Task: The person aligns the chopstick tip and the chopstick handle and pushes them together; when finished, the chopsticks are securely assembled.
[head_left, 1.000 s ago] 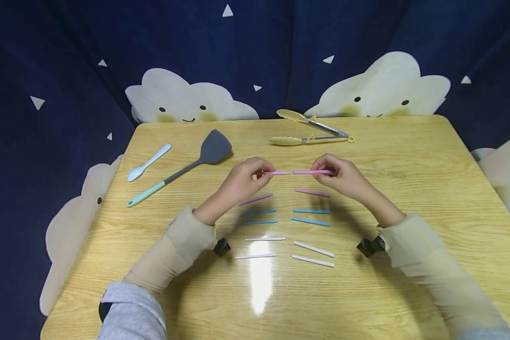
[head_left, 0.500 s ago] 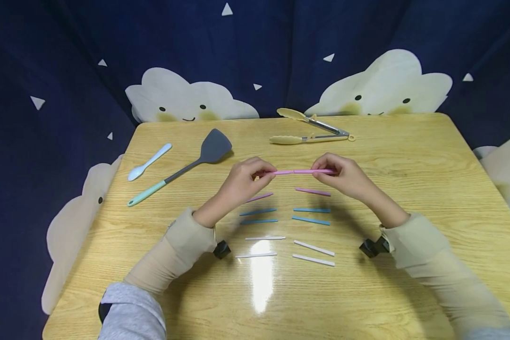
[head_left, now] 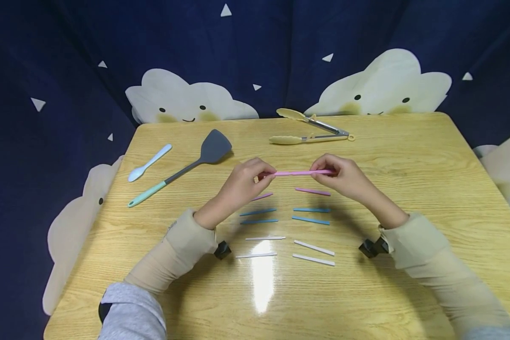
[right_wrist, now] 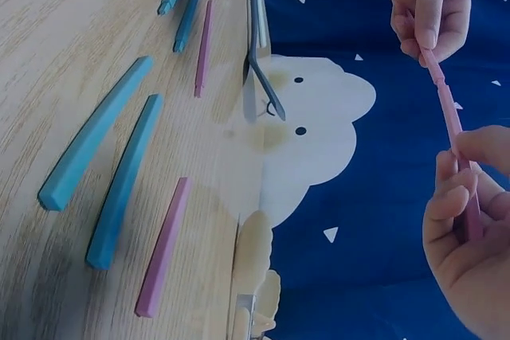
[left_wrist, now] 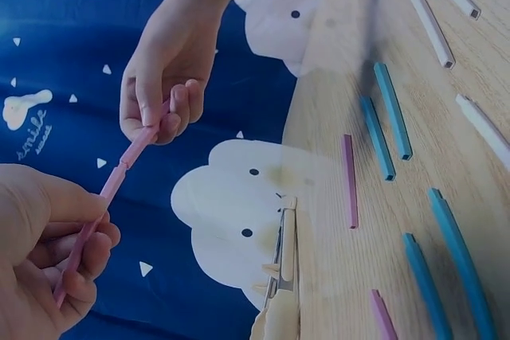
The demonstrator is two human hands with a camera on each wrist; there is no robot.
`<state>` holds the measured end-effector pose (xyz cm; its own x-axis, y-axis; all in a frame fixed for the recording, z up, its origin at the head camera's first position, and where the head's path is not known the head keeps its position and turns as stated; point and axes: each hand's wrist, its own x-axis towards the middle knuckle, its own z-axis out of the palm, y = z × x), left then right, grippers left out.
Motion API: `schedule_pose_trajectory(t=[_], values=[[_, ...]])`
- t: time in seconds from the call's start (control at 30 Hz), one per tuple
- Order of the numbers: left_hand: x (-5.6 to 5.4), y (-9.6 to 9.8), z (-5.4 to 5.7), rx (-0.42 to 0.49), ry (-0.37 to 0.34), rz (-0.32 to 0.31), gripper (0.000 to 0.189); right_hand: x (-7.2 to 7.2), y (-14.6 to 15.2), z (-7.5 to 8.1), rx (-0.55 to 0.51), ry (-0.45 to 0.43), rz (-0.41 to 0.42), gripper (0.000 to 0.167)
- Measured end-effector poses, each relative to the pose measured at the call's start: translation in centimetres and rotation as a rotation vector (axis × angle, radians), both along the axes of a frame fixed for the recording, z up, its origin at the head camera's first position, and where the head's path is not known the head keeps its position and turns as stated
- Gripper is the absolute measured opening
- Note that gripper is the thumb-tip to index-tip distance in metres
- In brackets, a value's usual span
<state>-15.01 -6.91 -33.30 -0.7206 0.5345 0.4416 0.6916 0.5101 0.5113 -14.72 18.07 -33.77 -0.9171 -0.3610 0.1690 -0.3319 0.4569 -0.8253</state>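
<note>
In the head view, my left hand (head_left: 247, 182) pinches one pink chopstick half (head_left: 282, 174) between thumb and fingers. Opposite it, my right hand (head_left: 339, 175) pinches a second pink chopstick half (right_wrist: 450, 113). Both halves are held above the table, end to end in one line. Their inner ends meet, with a small step at the joint in both wrist views. Below the hands lie two more pink halves, the right one (head_left: 312, 191) fully visible and the left one (head_left: 263, 196) partly covered by my left hand.
Blue halves (head_left: 311, 210) and white halves (head_left: 313, 259) lie in two columns nearer the front of the table (head_left: 323, 307). At the back left are a light blue spoon (head_left: 149, 163) and a grey spatula (head_left: 216, 147). Cream-tipped tongs (head_left: 314, 139) lie beyond the hands.
The gap between the two held pink halves has closed, and their ends now meet. My left hand has shifted slightly to the right; the things on the table have stayed put.
</note>
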Motion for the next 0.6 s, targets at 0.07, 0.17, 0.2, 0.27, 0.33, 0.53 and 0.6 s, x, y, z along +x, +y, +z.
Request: schedule_pose_trajectory(t=[0.07, 0.17, 0.2, 0.27, 0.33, 0.53, 0.6], values=[[0.11, 0.02, 0.07, -0.001, 0.007, 0.001, 0.008, 0.11, -0.12, 0.1, -0.001, 0.001, -0.009, 0.009], [0.2, 0.05, 0.12, 0.008, 0.012, 0.0, 0.007, 0.24, -0.29, 0.17, -0.003, 0.004, -0.019, 0.01], [0.23, 0.05, 0.14, 0.01, 0.015, -0.002, 0.007, 0.27, -0.33, 0.18, -0.003, 0.005, -0.024, 0.009], [0.27, 0.07, 0.16, 0.015, 0.019, -0.006, 0.007, 0.32, -0.37, 0.16, -0.005, 0.01, -0.032, 0.009], [0.32, 0.08, 0.19, 0.023, 0.014, -0.008, 0.007, 0.38, -0.38, 0.18, -0.008, 0.013, -0.041, 0.008], [0.43, 0.03, 0.25, 0.068, -0.005, -0.017, 0.008, 0.65, -0.39, 0.44, -0.028, 0.02, -0.052, 0.007], [0.44, 0.01, 0.26, 0.078, 0.0, -0.02, 0.008, 0.77, -0.43, 0.58, -0.033, 0.026, -0.051, 0.007]])
